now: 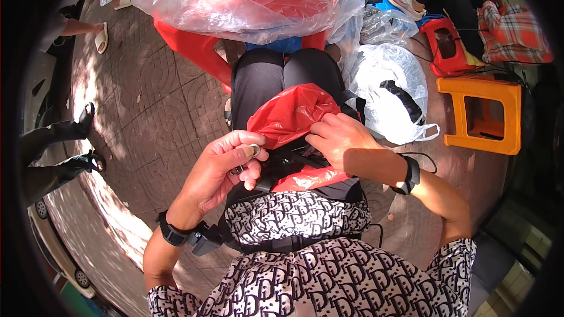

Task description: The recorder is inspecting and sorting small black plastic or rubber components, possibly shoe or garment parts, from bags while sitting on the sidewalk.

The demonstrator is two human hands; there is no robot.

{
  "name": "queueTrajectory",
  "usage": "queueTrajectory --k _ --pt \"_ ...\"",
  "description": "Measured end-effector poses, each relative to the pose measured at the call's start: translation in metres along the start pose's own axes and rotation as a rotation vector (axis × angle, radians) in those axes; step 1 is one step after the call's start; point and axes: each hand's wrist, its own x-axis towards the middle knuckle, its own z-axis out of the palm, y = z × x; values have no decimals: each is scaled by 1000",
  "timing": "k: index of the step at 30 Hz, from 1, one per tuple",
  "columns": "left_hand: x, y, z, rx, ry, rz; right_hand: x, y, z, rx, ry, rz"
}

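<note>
A red plastic bag (294, 111) lies across my lap with its mouth gaping, and dark small pieces (286, 163) show inside it. My left hand (226, 167) is closed in a pinch at the bag's left edge. Something small and shiny shows at its thumb tip, too small to name; another metallic glint sits lower among the fingers. My right hand (343, 141) is at the right side of the bag's mouth, its fingers curled and pressed together over the dark pieces. Whatever those fingers hold is hidden.
Clear plastic sheeting (235, 3) covers red things ahead of my knees. To the right are a white plastic bag (390, 91), a yellow stool (511, 117) and a red stool (446, 29). A person in a plaid sleeve (514, 32) sits far right; other people's legs (56, 141) stand left.
</note>
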Motion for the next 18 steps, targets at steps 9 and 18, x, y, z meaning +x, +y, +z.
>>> queueTrajectory --k 9,18 --pt "16 -22 1 -33 -2 -91 5 2 -3 -79 -9 -61" --pt "33 -10 27 361 -142 -2 26 0 -52 307 189 -15"
